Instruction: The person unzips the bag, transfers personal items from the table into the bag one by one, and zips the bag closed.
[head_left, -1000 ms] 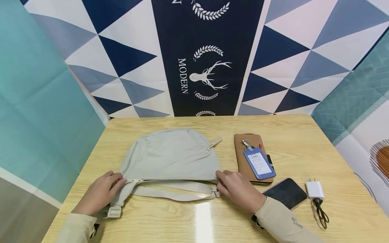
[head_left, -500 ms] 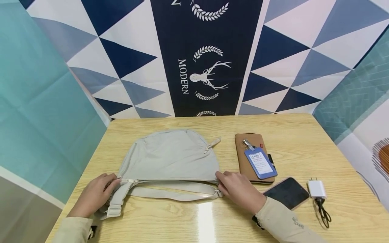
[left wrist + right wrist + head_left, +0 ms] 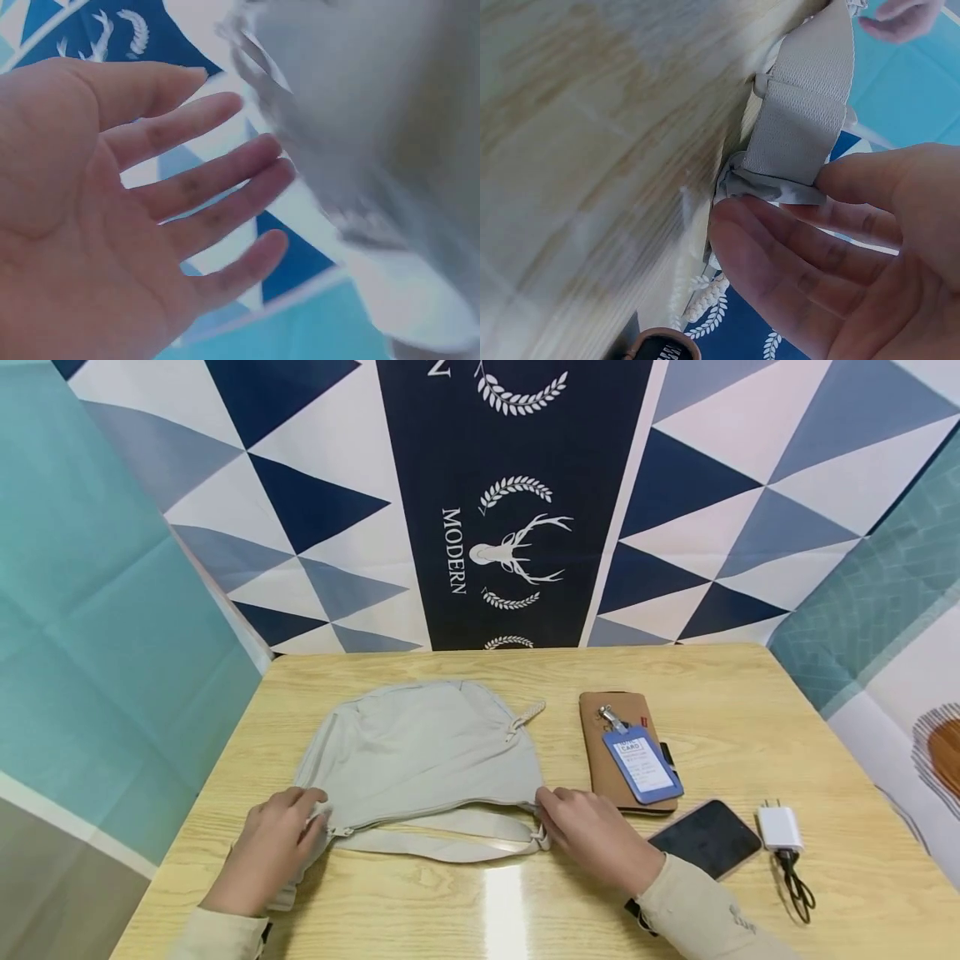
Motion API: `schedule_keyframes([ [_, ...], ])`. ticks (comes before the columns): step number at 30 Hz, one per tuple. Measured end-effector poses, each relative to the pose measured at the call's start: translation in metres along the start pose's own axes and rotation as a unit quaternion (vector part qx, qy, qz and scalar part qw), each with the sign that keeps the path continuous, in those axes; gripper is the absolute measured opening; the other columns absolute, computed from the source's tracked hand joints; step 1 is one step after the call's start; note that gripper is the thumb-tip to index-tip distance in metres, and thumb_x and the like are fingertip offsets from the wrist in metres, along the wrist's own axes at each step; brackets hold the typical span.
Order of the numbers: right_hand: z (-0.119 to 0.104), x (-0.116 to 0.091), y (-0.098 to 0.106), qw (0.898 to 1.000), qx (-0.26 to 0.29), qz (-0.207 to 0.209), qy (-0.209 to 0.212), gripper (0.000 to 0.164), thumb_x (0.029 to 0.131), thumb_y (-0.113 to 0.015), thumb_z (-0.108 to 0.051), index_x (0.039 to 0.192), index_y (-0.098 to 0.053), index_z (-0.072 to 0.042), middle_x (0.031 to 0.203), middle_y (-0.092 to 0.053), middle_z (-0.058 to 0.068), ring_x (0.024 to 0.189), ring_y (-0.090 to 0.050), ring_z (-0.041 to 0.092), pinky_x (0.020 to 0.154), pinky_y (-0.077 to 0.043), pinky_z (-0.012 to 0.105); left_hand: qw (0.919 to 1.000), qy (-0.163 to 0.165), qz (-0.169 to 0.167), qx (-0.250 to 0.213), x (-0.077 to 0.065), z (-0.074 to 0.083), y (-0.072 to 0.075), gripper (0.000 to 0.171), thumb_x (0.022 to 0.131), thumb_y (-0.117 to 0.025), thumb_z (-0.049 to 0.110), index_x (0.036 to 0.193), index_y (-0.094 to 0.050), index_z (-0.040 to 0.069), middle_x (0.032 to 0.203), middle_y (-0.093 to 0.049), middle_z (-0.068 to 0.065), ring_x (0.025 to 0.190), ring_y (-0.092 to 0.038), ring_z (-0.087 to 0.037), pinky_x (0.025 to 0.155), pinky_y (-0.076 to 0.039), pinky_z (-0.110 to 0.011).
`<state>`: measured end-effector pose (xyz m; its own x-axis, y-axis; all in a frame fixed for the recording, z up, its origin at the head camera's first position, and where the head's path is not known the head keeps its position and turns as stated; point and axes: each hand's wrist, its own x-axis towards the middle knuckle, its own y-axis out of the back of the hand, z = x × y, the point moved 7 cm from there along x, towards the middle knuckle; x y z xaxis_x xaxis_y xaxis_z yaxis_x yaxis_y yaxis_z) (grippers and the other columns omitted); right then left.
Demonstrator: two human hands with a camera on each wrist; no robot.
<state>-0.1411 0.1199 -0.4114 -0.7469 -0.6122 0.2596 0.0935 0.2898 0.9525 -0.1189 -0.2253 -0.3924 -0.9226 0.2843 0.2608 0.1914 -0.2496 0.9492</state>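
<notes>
A light grey bag (image 3: 420, 743) lies flat on the table, its zipper edge and strap (image 3: 465, 850) towards me. My left hand (image 3: 262, 852) is at the bag's left front corner, by the zipper pull. In the left wrist view, that hand's fingers (image 3: 202, 169) are spread and apart from the blurred grey fabric (image 3: 337, 97), holding nothing. At the right front corner, my right hand (image 3: 596, 839) pinches the bag near the strap's end. The right wrist view shows thumb and fingers closed on the fabric below the webbing strap (image 3: 799, 124).
To the right lies a brown notebook-like case (image 3: 597, 752) with a blue card holder (image 3: 643, 767) on top. A black phone (image 3: 712, 837) is partly behind my right arm. Beside it is a white charger (image 3: 780, 828) with a coiled black cable (image 3: 795, 889). Patterned cloth (image 3: 517, 552) hangs behind the table.
My left hand first shifted slightly left along the zipper end, then moved right, and the zipper edge now bows. The right hand has stayed at its corner.
</notes>
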Motion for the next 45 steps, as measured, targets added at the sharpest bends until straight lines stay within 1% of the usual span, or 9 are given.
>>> schedule_keyframes([
  [4,0.0,-0.002,0.001,1.0,-0.005,0.007,0.003,0.012,0.091,-0.071,-0.01,0.087,-0.06,-0.012,0.067,-0.055,-0.005,0.055,-0.053,0.007,0.045,-0.038,0.022,0.9976,-0.063,0.029,0.001,0.012,0.029,-0.001,0.02,0.087,-0.077,0.012,0.104,-0.07,0.006,0.102,-0.068,-0.012,0.094,-0.066,-0.031,0.075,-0.051,-0.054],
  [9,0.0,-0.003,0.003,1.0,-0.004,0.009,0.001,0.011,0.092,-0.071,-0.012,0.088,-0.061,-0.012,0.067,-0.055,-0.005,0.055,-0.053,0.007,0.045,-0.039,0.022,0.9945,-0.104,0.005,0.005,0.027,0.051,-0.019,0.027,0.088,-0.078,0.018,0.11,-0.068,0.006,0.109,-0.066,-0.011,0.103,-0.063,-0.029,0.085,-0.05,-0.052],
  [13,0.001,-0.003,0.002,1.0,-0.004,0.006,-0.001,0.012,0.093,-0.07,-0.013,0.088,-0.06,-0.013,0.066,-0.054,-0.006,0.054,-0.053,0.008,0.045,-0.038,0.023,0.9917,-0.123,-0.02,0.029,0.035,0.057,-0.037,0.021,0.085,-0.08,0.018,0.101,-0.068,0.009,0.096,-0.066,-0.006,0.087,-0.065,-0.024,0.079,-0.051,-0.048],
  [18,0.0,-0.005,0.0,1.0,0.0,0.003,-0.004,0.011,0.093,-0.07,-0.014,0.089,-0.06,-0.013,0.066,-0.053,-0.007,0.054,-0.052,0.006,0.045,-0.038,0.022,0.9884,-0.142,-0.014,0.052,0.04,0.059,-0.047,0.014,0.083,-0.079,0.008,0.081,-0.066,0.013,0.075,-0.061,0.001,0.067,-0.061,-0.018,0.068,-0.049,-0.041],
  [23,0.004,-0.004,-0.001,1.0,0.017,0.003,-0.008,0.007,0.094,-0.07,-0.012,0.091,-0.063,-0.013,0.068,-0.056,-0.008,0.055,-0.05,0.002,0.047,-0.038,0.02,0.9888,-0.144,-0.013,0.037,0.044,0.06,-0.047,0.02,0.082,-0.081,0.007,0.075,-0.064,0.015,0.07,-0.059,0.004,0.063,-0.06,-0.015,0.064,-0.047,-0.036],
  [31,0.023,0.001,0.003,0.999,-0.012,0.016,-0.036,0.007,0.092,-0.072,-0.012,0.091,-0.065,-0.013,0.067,-0.057,-0.005,0.051,-0.05,0.007,0.044,-0.034,0.022,0.987,-0.158,0.006,-0.024,0.059,0.063,-0.04,0.027,0.084,-0.076,0.002,0.072,-0.058,0.018,0.068,-0.053,0.008,0.058,-0.053,-0.008,0.061,-0.042,-0.031],
  [36,0.029,0.002,0.006,0.999,-0.012,0.024,-0.043,0.007,0.091,-0.072,-0.009,0.093,-0.066,-0.01,0.068,-0.058,-0.004,0.052,-0.05,0.007,0.044,-0.035,0.022,0.9854,-0.16,0.013,-0.057,0.067,0.062,-0.034,0.023,0.086,-0.075,0.001,0.075,-0.061,0.016,0.07,-0.054,0.009,0.06,-0.052,-0.006,0.062,-0.042,-0.03],
  [41,0.029,0.004,0.008,0.999,-0.009,0.033,-0.038,0.009,0.091,-0.072,-0.007,0.095,-0.065,-0.008,0.068,-0.058,-0.002,0.052,-0.05,0.009,0.044,-0.036,0.022,0.9864,-0.152,0.019,-0.059,0.073,0.063,-0.026,0.018,0.089,-0.073,0.004,0.079,-0.062,0.014,0.071,-0.054,0.008,0.062,-0.054,-0.009,0.062,-0.043,-0.032],
  [45,0.022,0.005,0.012,0.998,-0.031,0.05,-0.022,0.019,0.089,-0.074,-0.008,0.105,-0.064,-0.008,0.07,-0.059,0.001,0.05,-0.049,0.01,0.042,-0.035,0.023,0.9873,-0.147,0.028,-0.053,0.075,0.064,-0.021,0.016,0.09,-0.072,0.004,0.081,-0.062,0.013,0.072,-0.054,0.006,0.063,-0.054,-0.011,0.06,-0.043,-0.033],
])
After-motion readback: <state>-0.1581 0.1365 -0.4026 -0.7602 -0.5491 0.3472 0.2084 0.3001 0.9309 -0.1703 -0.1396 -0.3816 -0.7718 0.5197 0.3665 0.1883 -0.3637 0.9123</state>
